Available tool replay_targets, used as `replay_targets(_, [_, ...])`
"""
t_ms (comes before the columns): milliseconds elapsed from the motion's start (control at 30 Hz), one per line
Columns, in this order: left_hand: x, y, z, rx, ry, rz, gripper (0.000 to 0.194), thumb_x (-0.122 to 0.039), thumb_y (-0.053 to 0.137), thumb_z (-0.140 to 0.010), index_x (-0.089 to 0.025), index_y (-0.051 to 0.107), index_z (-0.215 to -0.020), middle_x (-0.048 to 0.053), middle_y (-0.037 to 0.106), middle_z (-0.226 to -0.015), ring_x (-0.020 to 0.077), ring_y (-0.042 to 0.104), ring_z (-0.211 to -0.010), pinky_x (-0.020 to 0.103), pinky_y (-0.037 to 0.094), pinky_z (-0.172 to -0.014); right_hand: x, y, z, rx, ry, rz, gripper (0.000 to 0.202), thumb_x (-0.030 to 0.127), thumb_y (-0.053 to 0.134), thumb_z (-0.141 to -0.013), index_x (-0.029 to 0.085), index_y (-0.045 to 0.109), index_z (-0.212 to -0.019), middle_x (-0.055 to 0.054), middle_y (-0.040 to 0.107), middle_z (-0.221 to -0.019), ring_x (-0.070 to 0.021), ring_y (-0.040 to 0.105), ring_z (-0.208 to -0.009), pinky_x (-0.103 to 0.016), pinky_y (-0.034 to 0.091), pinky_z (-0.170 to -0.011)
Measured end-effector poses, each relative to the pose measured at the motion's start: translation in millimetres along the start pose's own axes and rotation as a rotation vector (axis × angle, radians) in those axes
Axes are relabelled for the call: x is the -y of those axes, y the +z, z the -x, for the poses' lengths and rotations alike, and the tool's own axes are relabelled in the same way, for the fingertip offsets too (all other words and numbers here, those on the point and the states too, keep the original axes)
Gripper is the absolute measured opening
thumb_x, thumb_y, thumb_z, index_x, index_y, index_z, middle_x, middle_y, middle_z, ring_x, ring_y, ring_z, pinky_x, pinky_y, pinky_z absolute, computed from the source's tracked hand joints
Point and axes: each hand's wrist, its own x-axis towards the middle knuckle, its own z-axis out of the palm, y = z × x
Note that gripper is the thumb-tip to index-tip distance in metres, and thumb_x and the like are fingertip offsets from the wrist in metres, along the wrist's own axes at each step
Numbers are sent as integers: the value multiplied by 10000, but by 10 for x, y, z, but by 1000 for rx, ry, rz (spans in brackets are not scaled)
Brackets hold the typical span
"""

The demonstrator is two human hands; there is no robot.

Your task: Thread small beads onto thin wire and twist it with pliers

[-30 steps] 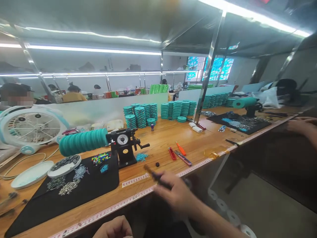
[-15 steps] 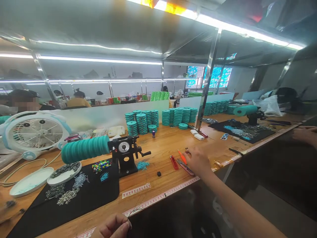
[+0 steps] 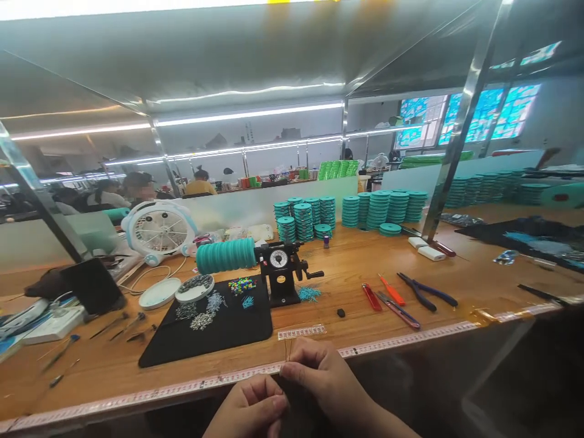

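In front of the table's front edge my two hands are close together. My left hand (image 3: 255,403) is closed, thumb against fingers, in a pinch on a thin dark strand. Just to its right and a little higher, my right hand (image 3: 322,372) pinches the same thin strand (image 3: 286,350), which rises in a narrow loop above the fingertips. How the strand runs between the fingers is hidden. Beyond the hands lies a short strip of measuring tape (image 3: 302,331). A winding machine (image 3: 280,274) with a crank and teal foam spools (image 3: 225,255) stands further back.
A black mat (image 3: 214,340) bears beads and small metal parts. On the right lie pliers (image 3: 426,294), an orange-handled tool (image 3: 392,291), a red cutter (image 3: 371,297) and scissors (image 3: 399,310). Stacked teal spools (image 3: 378,208) line the back. A fan (image 3: 162,228) stands left.
My right hand has left the tools on the right and come beside my left hand, closing on the strand. The pliers now show on the table. The view has swung left.
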Motion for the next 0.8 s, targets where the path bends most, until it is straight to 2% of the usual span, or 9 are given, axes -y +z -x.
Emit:
replay_targets(167, [38,-139,107,-21,-5,-68,393,-484,749,-629,-148,546,-645,-64,460,-330,41,314,-306,173,201,-374,-11,124,-34,55,-8,117,226,304,665,-727,154,559,-595,18,525,-608,-132,468,-619,-250,370,-600])
replay_targets(233, [9,-145,171,-99,31,-43,372,-457,759,-630,-154,545,-660,-30,547,-390,58,389,-307,170,213,-348,-29,191,-49,35,-15,46,229,334,652,-754,161,553,-644,25,517,-622,-124,468,-610,-245,378,-599])
replay_targets(300, [-39,-131,245,-220,71,23,352,-413,788,-606,-144,574,-681,17,648,-561,79,496,-386,167,261,-347,-57,269,-55,51,18,-89,250,398,647,-771,162,568,-749,27,533,-656,-102,464,-559,-231,380,-554])
replay_targets(400, [-91,-101,328,-351,126,159,295,-330,816,-589,-126,626,-687,15,640,-629,90,549,-490,176,363,-427,-127,401,-33,282,139,-289,403,496,707,-695,148,589,-858,15,575,-659,-75,460,-458,-203,356,-450])
replay_targets(467, [-94,-94,351,-342,132,219,261,-299,814,-594,-122,637,-667,11,610,-577,103,548,-499,205,403,-484,-206,484,-10,411,201,-357,428,518,739,-642,132,593,-758,18,566,-557,-70,451,-402,-186,324,-396])
replay_targets(500, [-90,-99,355,-332,131,235,251,-293,812,-596,-123,638,-658,14,605,-569,110,547,-502,217,409,-497,-256,519,1,433,218,-376,420,515,744,-635,134,576,-686,28,540,-492,-65,432,-372,-179,300,-374])
replay_targets(600, [-85,-158,361,-402,202,244,229,-274,804,-607,-131,627,-628,-17,547,-541,69,465,-470,188,355,-472,-430,585,30,402,259,-388,416,485,756,-632,155,506,-598,39,515,-414,-40,360,-313,-167,231,-340])
replay_targets(700, [-112,-247,372,-500,294,183,193,-238,793,-628,-127,635,-638,-55,481,-551,23,323,-446,151,246,-423,-534,585,54,427,305,-345,426,499,758,-615,157,504,-638,1,590,-497,-39,374,-337,-169,237,-355])
replay_targets(800, [-145,-283,382,-490,299,148,189,-233,788,-630,-128,632,-623,-64,460,-542,21,276,-439,157,206,-415,-467,534,54,406,230,-158,407,529,712,-650,155,554,-646,-21,615,-567,-96,480,-453,-210,360,-449])
